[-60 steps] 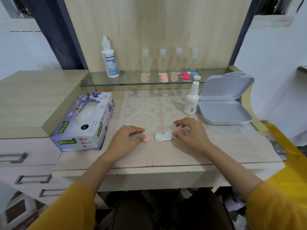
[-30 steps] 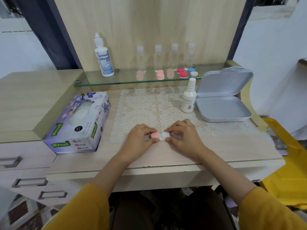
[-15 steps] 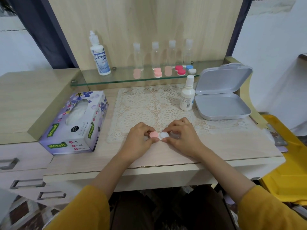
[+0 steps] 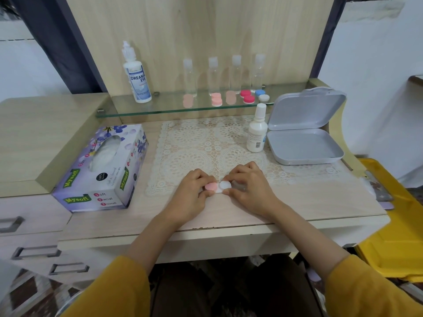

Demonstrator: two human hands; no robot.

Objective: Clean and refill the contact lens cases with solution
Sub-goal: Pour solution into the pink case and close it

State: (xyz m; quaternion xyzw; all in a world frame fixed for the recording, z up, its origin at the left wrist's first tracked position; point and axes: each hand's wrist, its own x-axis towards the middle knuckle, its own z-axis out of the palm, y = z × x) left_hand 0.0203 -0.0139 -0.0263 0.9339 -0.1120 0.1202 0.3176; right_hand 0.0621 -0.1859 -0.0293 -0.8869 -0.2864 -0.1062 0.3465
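Tissue box (image 4: 100, 168), left of lace mat (image 4: 206, 143): reads "Mysoft", "Soft Facial Tissue".
Solution bottle (image 4: 137, 76), on glass shelf (image 4: 171, 109): label "DREAM EYE".
Left hand (image 4: 194, 191): fingertips pinched on pink cap (image 4: 211, 186).
Right hand (image 4: 249, 186): fingers curled, pinning lens case (image 4: 223, 186) at mat's front edge.
Case: likely light, stiff plastic, slippery when wet. Best turned by cap rim, with body steadied at white end.

The right hand (image 4: 249, 187) covers most of the white lens case (image 4: 224, 185) (one round part shows). Whether the pink cap (image 4: 211, 186) pinched by the left hand (image 4: 193, 192) sits on it is unclear. The yellow object (image 4: 393, 225) runs off the right edge.
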